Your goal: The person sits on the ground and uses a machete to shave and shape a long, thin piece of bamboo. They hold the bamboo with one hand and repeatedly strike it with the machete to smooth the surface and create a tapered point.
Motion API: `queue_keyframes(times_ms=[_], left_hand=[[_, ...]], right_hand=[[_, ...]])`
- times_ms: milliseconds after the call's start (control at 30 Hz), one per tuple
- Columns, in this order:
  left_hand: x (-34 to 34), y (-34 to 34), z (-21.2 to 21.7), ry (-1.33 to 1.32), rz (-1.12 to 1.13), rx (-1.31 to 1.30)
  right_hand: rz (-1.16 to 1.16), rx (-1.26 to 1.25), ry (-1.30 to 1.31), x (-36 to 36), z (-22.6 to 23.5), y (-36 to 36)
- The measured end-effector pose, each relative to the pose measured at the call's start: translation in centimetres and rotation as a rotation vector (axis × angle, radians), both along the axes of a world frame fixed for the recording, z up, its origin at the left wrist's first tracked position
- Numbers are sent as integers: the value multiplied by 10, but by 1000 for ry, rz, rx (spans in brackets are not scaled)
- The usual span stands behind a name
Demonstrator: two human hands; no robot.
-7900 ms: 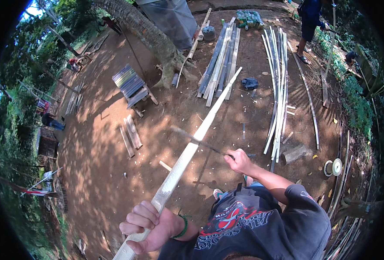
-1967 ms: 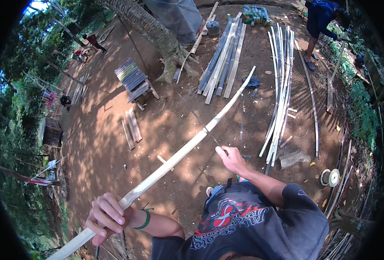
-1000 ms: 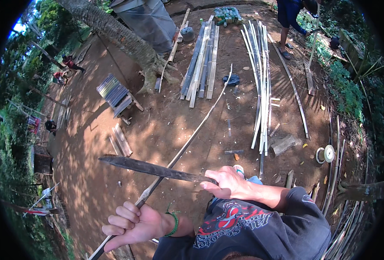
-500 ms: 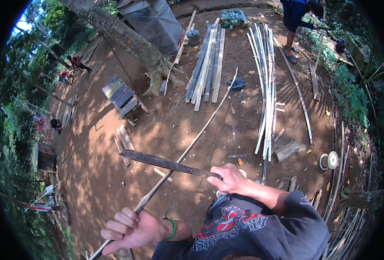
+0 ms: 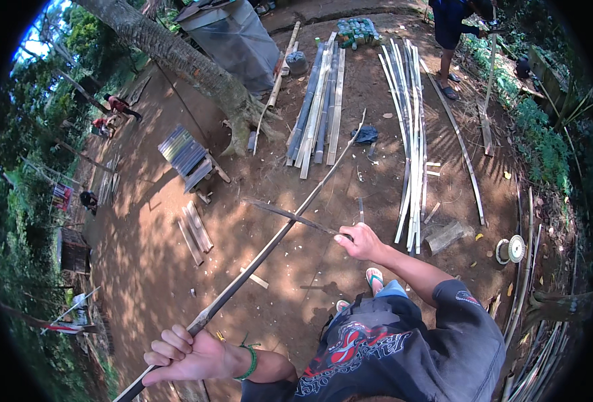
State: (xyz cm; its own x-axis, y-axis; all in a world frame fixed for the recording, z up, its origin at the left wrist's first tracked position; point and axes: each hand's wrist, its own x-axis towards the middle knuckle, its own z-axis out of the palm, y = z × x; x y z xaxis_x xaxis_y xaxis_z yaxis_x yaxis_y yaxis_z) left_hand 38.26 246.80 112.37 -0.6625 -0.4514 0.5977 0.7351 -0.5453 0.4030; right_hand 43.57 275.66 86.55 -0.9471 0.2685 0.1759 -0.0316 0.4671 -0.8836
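Observation:
A long, thin bamboo strip (image 5: 253, 264) runs slantwise from the lower left toward the upper middle. Its near part is wrapped by the fingers of my left hand (image 5: 192, 355), which wears a green cord bracelet at the wrist. My right hand (image 5: 360, 242) is closed round the handle of a machete (image 5: 273, 209). The dark blade crosses the strip beyond my left hand, seen nearly edge-on and slightly blurred. Whether its edge bites into the strip, I cannot tell.
Split bamboo lies in one stack (image 5: 320, 100) and a long bundle (image 5: 410, 141) ahead. A short log (image 5: 446, 236) and a white spool (image 5: 510, 250) sit to the right. A bamboo bench (image 5: 186, 157) stands left, near a tree trunk (image 5: 176, 60). Another person (image 5: 454, 40) works at far right.
My right hand has moved away from me with the machete, whose blade has turned from broadside to nearly edge-on and crosses farther up the strip. My left hand has shifted slightly left.

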Motion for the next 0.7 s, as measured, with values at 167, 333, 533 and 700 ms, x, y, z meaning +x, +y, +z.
queue_keyframes(times_ms=[167, 333, 533, 700], left_hand=[[-3, -3, -6, 35, -117, -70], [-8, -9, -2, 38, -24, -56], [-9, -9, -1, 59, -176, -129], [1, -4, 4, -14, 20, -85]], right_hand=[[-371, 65, -517, -17, -108, 123], [-141, 13, -285, -28, -45, 58], [-364, 76, -503, -40, -121, 146], [-304, 153, -389, -55, -112, 152]])
